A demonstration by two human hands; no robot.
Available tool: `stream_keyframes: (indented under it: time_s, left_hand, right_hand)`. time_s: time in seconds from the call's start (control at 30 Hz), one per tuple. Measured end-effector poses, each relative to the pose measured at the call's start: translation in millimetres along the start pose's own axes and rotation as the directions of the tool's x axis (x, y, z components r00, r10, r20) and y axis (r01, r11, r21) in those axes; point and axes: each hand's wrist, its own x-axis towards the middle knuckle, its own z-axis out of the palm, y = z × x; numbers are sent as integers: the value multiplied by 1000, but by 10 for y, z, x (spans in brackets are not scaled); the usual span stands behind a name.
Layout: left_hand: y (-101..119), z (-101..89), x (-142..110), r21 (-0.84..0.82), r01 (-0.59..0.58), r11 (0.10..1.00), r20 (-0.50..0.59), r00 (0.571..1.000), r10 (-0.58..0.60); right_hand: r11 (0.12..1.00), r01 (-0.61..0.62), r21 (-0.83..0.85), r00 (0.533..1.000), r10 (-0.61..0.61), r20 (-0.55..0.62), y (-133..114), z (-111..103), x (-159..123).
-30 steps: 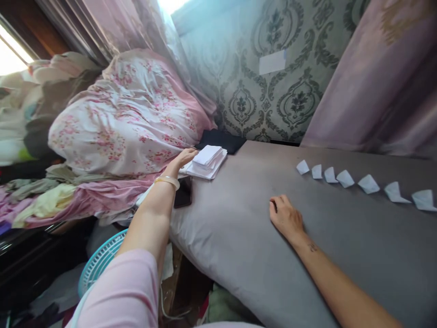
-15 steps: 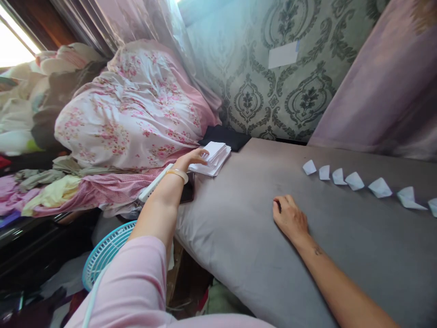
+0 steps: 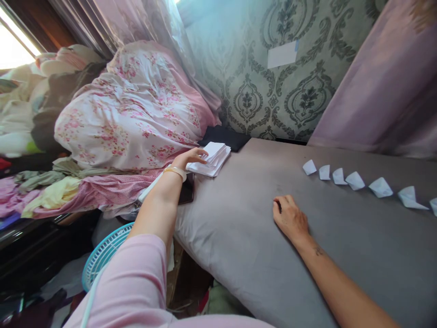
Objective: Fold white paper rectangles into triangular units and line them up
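One grey bed carries the work, its surface soft and slightly rumpled near the left edge, so anything stacked there could lean or slide if the sheet is pressed or pulled. A floral bundle slumps just beyond that edge; should it sag further, its cloth could push against the papers. The stack of white paper sits near the bed's far left corner, its layers uneven, the smaller top pile askew on wider sheets. The left hand is at the stack's near left side, fingers slightly bent; I cannot tell whether it grips a sheet. Dragging rather than lifting could bring several sheets or topple the top pile. The right hand rests mid-bed, loosely curled, its palm hidden, so what it might hold cannot be told. Below the left wrist, a phone lies along the left edge, where a knock could tip it off. Seven folded papers run toward the right edge; a sweeping forearm could scatter these light shapes.
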Motion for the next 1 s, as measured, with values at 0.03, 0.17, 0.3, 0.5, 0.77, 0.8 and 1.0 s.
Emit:
stream_keyframes:
  time_s: [0.03,0.17,0.3,0.5,0.77,0.8,1.0]
  left_hand:
    - [5,-15,-3,-5,2,1000,7,1000,-2]
    - [63,-62,-40,-38,8,999,9,1000,-7]
    - [173,-87,-122,-62,-2,998,-15,1000,1]
    - [323,-115,-244,-58,2,998,-33,999,-4]
    - [274,-127,-203,-33,-4,999,4,1000,4]
    - [263,-116,-191,-30,-3,1000,2,1000,3]
    - [272,-27,-150,-10,-5,1000,-61,998,4]
  right_hand:
    - [1000,1,-1,1000,-1,-3,0,2,0]
    - [1000,2,-7,1000,-2,-16,1,13,-1]
    - [1000,1,-22,1000,-2,-14,9,24,2]
    - [1000,6,-23,1000,-6,-13,2,13,3]
    - [999,-6,-32,1000,7,4,-22,-17,2]
    - [1000,-5,-28,1000,5,4,-19,-14,3]
    - [1000,-1,-31,1000,1,-6,-1,14,5]
